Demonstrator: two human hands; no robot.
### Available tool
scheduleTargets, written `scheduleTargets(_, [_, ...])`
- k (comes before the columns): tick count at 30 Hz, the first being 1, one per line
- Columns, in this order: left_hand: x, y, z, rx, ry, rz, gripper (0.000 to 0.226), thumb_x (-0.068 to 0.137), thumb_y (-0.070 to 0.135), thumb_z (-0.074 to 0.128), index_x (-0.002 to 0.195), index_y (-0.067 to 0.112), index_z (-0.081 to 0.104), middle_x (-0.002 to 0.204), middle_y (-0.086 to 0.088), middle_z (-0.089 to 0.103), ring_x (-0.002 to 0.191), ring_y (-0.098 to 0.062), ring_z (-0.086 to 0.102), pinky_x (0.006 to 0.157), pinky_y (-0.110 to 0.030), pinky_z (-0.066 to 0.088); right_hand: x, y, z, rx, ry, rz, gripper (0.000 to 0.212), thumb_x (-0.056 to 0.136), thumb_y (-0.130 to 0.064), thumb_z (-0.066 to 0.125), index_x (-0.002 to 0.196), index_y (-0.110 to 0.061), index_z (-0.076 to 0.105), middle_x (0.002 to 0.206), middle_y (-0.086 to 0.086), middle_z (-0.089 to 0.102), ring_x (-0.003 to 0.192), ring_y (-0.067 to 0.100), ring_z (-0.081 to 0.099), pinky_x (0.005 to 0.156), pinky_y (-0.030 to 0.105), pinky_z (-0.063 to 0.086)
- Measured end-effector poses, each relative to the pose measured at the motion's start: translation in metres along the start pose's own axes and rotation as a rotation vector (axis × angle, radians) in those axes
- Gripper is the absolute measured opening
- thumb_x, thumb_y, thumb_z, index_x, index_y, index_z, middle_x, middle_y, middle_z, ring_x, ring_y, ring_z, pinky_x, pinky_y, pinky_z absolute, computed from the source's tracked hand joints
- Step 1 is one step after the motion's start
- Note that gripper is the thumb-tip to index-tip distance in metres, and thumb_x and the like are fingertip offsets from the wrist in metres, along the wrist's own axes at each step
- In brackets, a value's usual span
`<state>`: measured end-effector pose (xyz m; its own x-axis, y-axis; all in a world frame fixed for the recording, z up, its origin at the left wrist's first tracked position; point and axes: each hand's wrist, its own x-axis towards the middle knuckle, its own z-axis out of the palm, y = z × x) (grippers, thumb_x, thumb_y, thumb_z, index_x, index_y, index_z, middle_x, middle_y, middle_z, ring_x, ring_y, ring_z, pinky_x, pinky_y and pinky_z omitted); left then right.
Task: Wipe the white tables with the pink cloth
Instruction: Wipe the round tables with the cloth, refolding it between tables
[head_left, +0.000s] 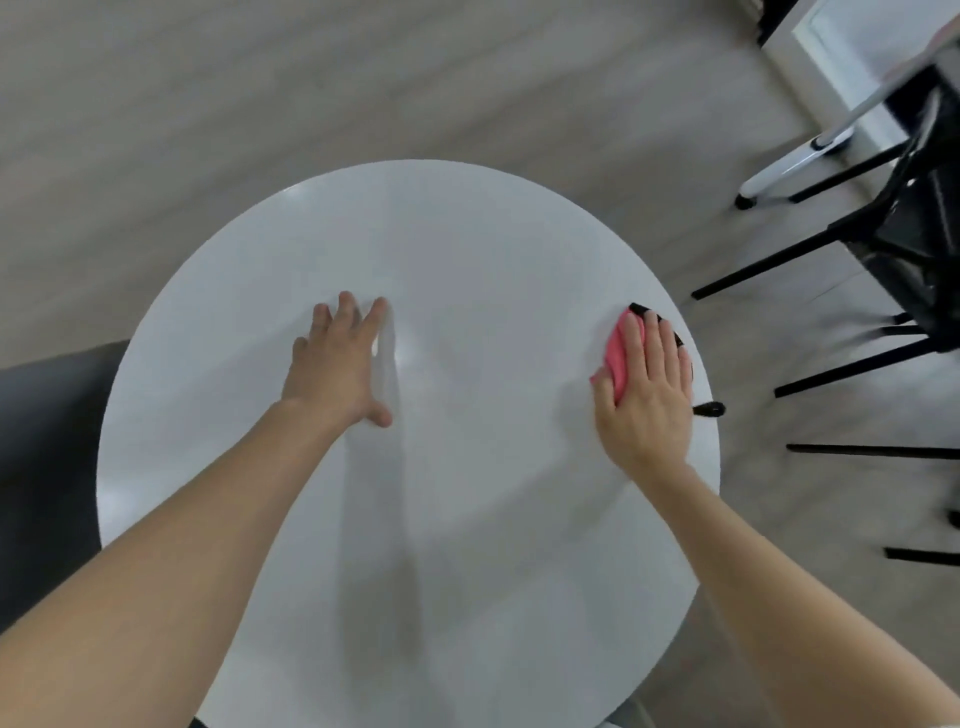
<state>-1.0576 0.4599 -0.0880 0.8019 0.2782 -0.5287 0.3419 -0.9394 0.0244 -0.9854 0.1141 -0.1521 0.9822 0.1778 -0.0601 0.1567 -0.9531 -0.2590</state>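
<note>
Table: round white table (467, 234), glossy top, seen from above.
Pink cloth: the pink cloth (621, 353) lies bunched on the table top close to its right rim, mostly covered by the right hand; a black edging (639, 310) peeks out past the fingertips.
Right hand: the right hand (649, 400) presses flat on the cloth, palm down.
Right fingers: straight and close together, laid over the cloth, not curled round it.
Left hand: the left hand (337, 364) rests palm down near the table's middle, well apart from the cloth.
Left fingers: straight and spread wide, holding nothing.
Chair: a black chair (914, 249) stands off the table's right side.
Seat: a dark seat (47, 467) sits partly under the table's left rim.
Floor: grey wood-look floor (208, 104) beyond the table's far edge.
</note>
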Motion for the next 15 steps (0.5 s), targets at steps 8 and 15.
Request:
scheduleTargets(8, [0.002, 0.0, 0.004, -0.06, 0.012, -0.019, 0.161, 0.039, 0.052, 0.109, 0.168, 0.039, 0.012, 0.17, -0.005, 0.012, 0.157, -0.037, 0.018, 0.11, -0.054, 0.05, 0.096, -0.236, 0.062, 0.031, -0.016, -0.324, 0.075, 0.107, -0.042, 0.036, 0.173, -0.009, 0.02, 0.18, 0.017, 0.019, 0.168, 0.031, 0.012, 0.134, 0.054, 0.006])
scheduleTargets(15, [-0.004, 0.004, -0.005, 0.024, 0.005, -0.04, 0.155, 0.052, 0.062, 0.102, 0.17, 0.039, 0.004, 0.176, -0.001, 0.001, 0.164, -0.031, 0.008, 0.109, -0.044, 0.05, 0.105, -0.123, 0.037, 0.065, -0.014, -0.382, 0.072, 0.11, -0.046, 0.04, 0.174, -0.02, 0.02, 0.182, 0.006, 0.018, 0.169, 0.024, 0.012, 0.136, 0.048, 0.012])
